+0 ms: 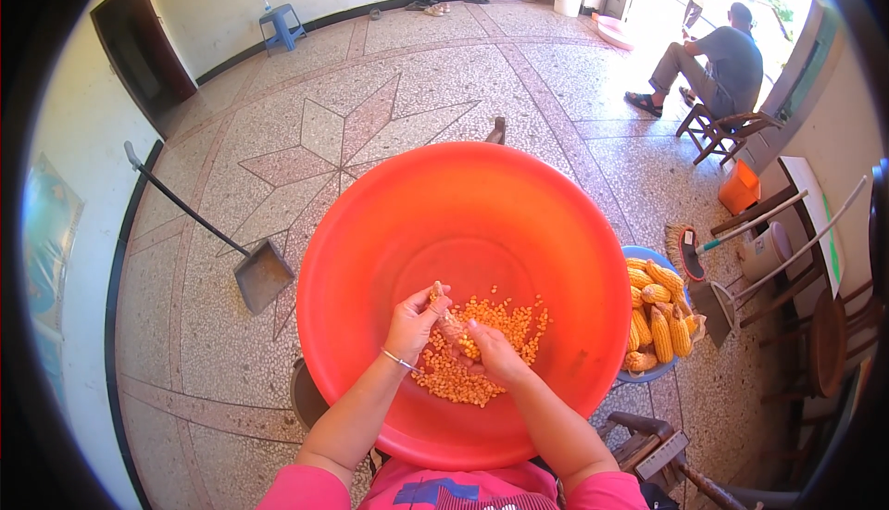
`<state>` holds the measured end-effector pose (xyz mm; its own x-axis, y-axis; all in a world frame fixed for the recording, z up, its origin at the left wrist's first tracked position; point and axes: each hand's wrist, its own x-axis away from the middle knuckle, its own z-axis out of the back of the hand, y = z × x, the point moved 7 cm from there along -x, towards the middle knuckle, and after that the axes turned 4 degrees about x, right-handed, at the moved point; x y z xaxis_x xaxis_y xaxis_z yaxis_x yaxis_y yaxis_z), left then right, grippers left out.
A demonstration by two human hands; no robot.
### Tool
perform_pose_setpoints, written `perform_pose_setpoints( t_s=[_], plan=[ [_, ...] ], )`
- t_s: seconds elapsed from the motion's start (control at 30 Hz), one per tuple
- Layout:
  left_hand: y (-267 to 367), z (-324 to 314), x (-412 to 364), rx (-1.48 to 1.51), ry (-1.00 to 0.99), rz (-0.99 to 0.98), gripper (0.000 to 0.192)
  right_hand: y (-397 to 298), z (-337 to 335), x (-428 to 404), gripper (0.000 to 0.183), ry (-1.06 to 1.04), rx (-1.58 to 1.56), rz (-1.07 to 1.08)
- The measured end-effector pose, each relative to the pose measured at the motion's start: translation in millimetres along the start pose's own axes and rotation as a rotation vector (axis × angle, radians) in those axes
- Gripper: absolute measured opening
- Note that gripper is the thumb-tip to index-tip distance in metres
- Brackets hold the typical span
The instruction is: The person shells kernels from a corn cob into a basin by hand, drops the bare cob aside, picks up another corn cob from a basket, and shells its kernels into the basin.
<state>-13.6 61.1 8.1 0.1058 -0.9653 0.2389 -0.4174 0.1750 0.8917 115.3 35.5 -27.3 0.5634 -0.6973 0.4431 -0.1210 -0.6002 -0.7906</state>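
Observation:
Over a large red plastic basin, both my hands hold one corn cob. The cob is mostly stripped, with some yellow kernels left near its lower end. My left hand grips the upper end, and a bracelet circles that wrist. Around the lower end, the fingers of my right hand are partly hidden by the cob and hand. Loose corn kernels lie in a heap on the basin's floor beneath my hands.
To the right, a blue basin holds several ears of corn. A long-handled dustpan lies left. A mop, broom and orange bin stand right. A person sits by the doorway; a blue stool stands far left.

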Motion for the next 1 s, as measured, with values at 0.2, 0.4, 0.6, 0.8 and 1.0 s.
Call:
perform_pose_setpoints(
  t_s=[0.2,0.4,0.6,0.8,1.0],
  plan=[
    [-0.2,-4.9,2.0,-0.033,-0.04,0.015,0.027,2.9,5.0,-0.8,0.037,0.052,-0.113,-0.06],
    [0.5,5.7,-0.6,-0.003,0.038,-0.013,0.027,-8.4,-9.3,3.9,0.036,-0.034,-0.013,-0.033],
    [-4.6,0.7,1.0,-0.052,-0.025,0.04,0.028,0.8,1.5,-2.3,0.033,-0.015,0.004,0.004],
    [-0.6,-4.4,2.5,-0.031,-0.029,0.036,0.028,9.5,0.5,-1.9,0.037,-0.044,-0.096,-0.138],
    [0.7,16.1,-4.4,-0.011,0.083,-0.04,0.024,-6.4,-11.6,8.3,0.04,-0.039,-0.166,-0.121]
  ],
)
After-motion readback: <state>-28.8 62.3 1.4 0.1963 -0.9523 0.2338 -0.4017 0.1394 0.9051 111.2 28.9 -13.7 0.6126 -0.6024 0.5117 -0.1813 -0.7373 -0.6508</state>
